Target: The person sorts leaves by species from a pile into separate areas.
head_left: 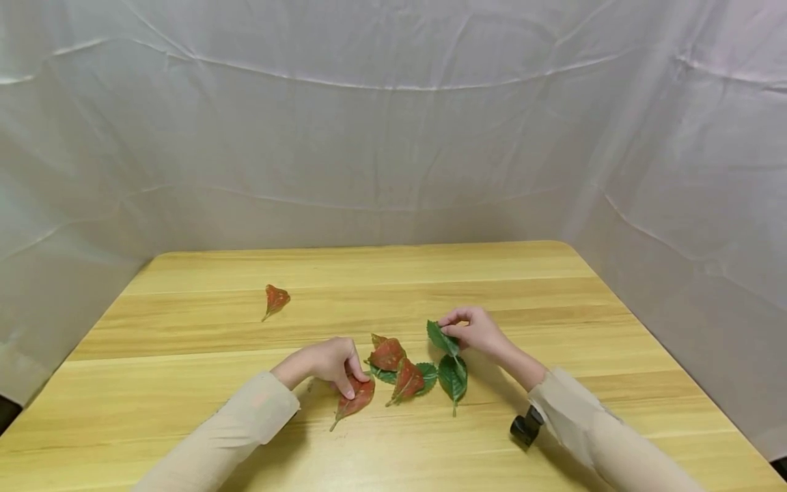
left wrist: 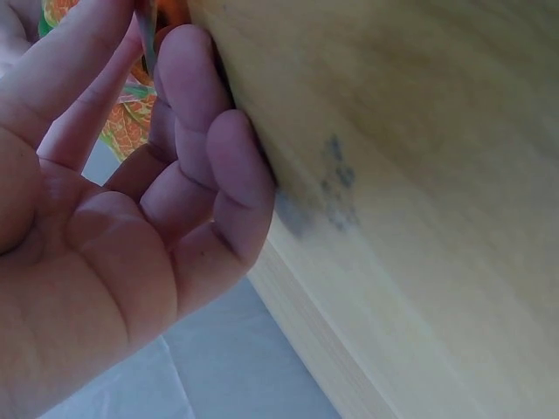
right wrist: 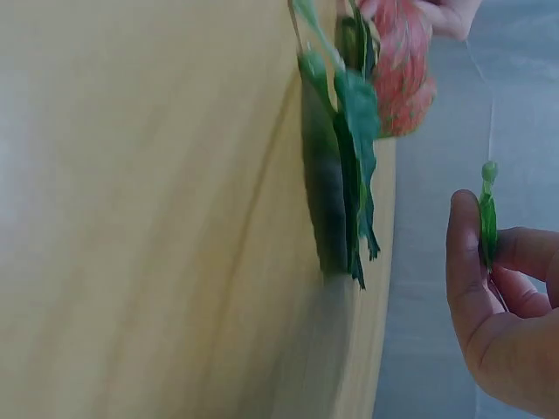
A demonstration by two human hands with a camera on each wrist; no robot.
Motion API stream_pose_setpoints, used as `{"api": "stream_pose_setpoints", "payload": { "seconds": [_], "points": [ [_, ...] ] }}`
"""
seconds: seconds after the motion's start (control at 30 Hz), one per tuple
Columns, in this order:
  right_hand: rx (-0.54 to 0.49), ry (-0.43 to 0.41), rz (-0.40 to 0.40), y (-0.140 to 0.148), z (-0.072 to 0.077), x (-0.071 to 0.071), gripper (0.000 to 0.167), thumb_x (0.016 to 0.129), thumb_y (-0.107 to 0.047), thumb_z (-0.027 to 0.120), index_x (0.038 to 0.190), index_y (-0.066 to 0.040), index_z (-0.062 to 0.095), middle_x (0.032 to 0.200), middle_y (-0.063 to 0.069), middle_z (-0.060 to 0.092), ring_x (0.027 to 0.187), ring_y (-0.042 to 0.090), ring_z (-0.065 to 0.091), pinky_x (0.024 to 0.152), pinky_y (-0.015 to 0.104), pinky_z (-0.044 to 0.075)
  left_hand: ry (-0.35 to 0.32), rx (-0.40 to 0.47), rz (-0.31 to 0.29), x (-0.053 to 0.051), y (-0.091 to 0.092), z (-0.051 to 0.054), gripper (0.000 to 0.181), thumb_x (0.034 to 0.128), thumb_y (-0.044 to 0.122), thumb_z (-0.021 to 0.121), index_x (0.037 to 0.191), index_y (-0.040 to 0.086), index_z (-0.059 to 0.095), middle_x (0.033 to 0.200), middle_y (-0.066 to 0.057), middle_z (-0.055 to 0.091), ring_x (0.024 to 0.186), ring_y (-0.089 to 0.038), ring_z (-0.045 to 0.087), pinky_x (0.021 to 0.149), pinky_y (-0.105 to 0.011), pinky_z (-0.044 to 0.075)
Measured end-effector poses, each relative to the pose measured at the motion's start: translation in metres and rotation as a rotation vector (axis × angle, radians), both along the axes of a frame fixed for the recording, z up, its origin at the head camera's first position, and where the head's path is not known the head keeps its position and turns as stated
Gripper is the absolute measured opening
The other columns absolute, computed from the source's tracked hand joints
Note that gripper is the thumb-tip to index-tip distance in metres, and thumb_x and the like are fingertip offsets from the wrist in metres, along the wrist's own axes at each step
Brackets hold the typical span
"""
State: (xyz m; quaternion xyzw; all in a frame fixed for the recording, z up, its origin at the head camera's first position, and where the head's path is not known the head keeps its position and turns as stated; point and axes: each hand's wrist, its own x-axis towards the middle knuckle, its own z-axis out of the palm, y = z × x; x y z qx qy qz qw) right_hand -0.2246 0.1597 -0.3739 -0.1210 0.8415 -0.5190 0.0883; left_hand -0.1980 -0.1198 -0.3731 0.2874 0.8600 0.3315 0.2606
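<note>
My left hand (head_left: pixel 327 362) pinches a red leaf (head_left: pixel 361 398) between thumb and fingers, its stem pointing toward me. Held in the fingertips of my right hand (head_left: pixel 482 333) is a green leaf (head_left: pixel 440 337), seen edge-on above the table in the right wrist view. Just below it another green leaf (head_left: pixel 453 378) lies on the wood, stem toward me. Between the hands, a red leaf (head_left: pixel 387 355) and a second red leaf (head_left: pixel 406 381) overlap green leaves (head_left: pixel 428 374). In the left wrist view the curled fingers hide most of the held leaf.
One more red leaf (head_left: pixel 277 298) lies apart at the far left of the wooden table (head_left: pixel 522 273). Pale grey sheeting (head_left: pixel 381 157) hangs behind and along both sides. A black device (head_left: pixel 527 428) sits under the right wrist. Dark marks (left wrist: pixel 339 179) show on the wood.
</note>
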Motion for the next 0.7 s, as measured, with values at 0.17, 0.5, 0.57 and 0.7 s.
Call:
{"api": "stream_pose_setpoints", "payload": {
  "seconds": [0.17,0.5,0.57,0.7],
  "points": [
    [0.005,0.013,-0.04,-0.004,-0.002,-0.011,0.013,0.083,0.001,0.059,0.093,0.009,0.063,0.093,0.016,0.061,0.051,0.011,0.053,0.051,0.033,0.05,0.005,-0.002,0.001,0.0,0.0,0.0,0.025,0.063,-0.006,0.074,0.087,-0.002,0.07,0.08,-0.012,0.067,0.047,-0.021,0.057,0.046,-0.027,0.049],
    [-0.007,0.037,-0.107,-0.017,-0.003,-0.028,0.015,0.081,0.001,0.062,0.094,0.008,0.063,0.099,0.019,0.061,0.057,0.012,0.057,0.053,0.029,0.05,0.0,-0.004,0.002,0.0,0.001,0.0,0.025,0.0632,-0.006,0.074,0.088,-0.002,0.07,0.08,-0.012,0.067,0.048,-0.02,0.058,0.046,-0.027,0.049],
    [-0.001,0.043,-0.116,-0.019,-0.003,-0.032,0.015,0.08,0.002,0.062,0.094,0.008,0.063,0.097,0.018,0.061,0.058,0.012,0.057,0.053,0.028,0.05,-0.002,-0.004,0.005,0.0,0.001,0.0,0.025,0.0632,-0.006,0.074,0.088,-0.002,0.07,0.081,-0.012,0.067,0.049,-0.019,0.058,0.046,-0.027,0.049],
    [0.015,0.035,-0.137,-0.023,-0.002,-0.041,0.017,0.08,0.001,0.063,0.096,0.007,0.063,0.092,0.016,0.059,0.061,0.014,0.058,0.054,0.028,0.051,-0.005,-0.006,0.01,0.0,0.001,0.001,0.025,0.0632,-0.006,0.074,0.088,-0.003,0.07,0.082,-0.012,0.067,0.049,-0.019,0.058,0.047,-0.027,0.049]
  ]
}}
